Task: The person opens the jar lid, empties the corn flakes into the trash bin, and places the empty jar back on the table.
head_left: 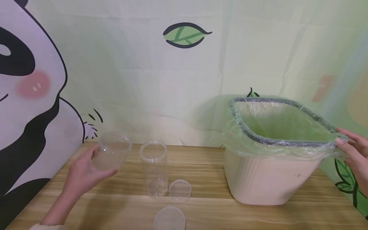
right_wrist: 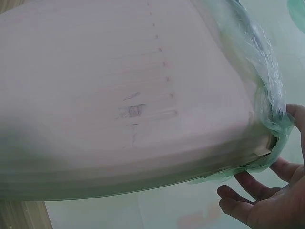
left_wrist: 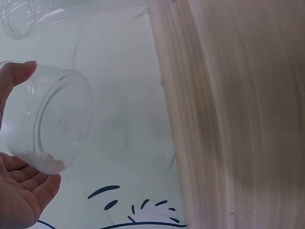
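Note:
My left hand [head_left: 83,171] grips a wide clear plastic jar [head_left: 112,155], held tilted above the left of the table. In the left wrist view the thumb and the fingers lie on opposite sides of the jar [left_wrist: 62,121]. At the right, my right hand [head_left: 355,153] pinches the near right corner of a white trash bin's rim, over its liner. The bin [head_left: 267,182] has ribbed sides, and a thin green bag [head_left: 244,145] folds over its dark grey rim. Bunched bag film [right_wrist: 274,100] shows beside the right fingers in the right wrist view.
A tall clear jar [head_left: 155,169] stands uncapped mid-table. Beside it lies a small round clear lid [head_left: 180,190], with a larger lid [head_left: 169,220] near the front edge. Behind the wooden table [head_left: 207,179] hangs a pale green backdrop [head_left: 138,80] with a panda and leaves.

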{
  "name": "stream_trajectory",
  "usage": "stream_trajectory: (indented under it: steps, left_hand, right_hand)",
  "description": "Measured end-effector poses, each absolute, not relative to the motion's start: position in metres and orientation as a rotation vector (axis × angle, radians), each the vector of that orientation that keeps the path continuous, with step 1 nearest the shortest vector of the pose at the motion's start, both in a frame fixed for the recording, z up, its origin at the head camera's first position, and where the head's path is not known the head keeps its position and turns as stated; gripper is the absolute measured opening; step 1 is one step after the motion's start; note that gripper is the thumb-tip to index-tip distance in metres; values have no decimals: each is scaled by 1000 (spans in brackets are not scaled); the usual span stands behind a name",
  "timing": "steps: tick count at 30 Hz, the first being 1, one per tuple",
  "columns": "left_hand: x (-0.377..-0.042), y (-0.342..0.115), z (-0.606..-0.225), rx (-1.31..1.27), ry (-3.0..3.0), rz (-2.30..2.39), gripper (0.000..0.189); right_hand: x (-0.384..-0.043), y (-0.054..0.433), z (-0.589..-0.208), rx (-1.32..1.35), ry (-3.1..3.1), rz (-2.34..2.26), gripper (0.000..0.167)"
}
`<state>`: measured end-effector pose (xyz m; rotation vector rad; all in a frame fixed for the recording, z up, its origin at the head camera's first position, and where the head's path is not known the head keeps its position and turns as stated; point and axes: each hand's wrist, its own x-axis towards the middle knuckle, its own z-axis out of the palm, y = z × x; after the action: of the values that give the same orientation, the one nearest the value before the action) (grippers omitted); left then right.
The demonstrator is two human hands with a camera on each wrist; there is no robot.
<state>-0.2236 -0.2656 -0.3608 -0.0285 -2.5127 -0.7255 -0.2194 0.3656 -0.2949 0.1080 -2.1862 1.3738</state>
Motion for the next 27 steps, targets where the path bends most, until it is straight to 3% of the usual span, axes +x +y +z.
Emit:
stream_trajectory:
  steps: [18,27]
  left_hand:
    - [-227,-286,-387,-76,-2648,-841,92]
    - [-226,-295,-397,-60,-2709,-895,100]
  right_hand:
    - [-236,388,-313,100,-2152,1419,47]
    - [-220,367,-295,198,-2098,1515,44]
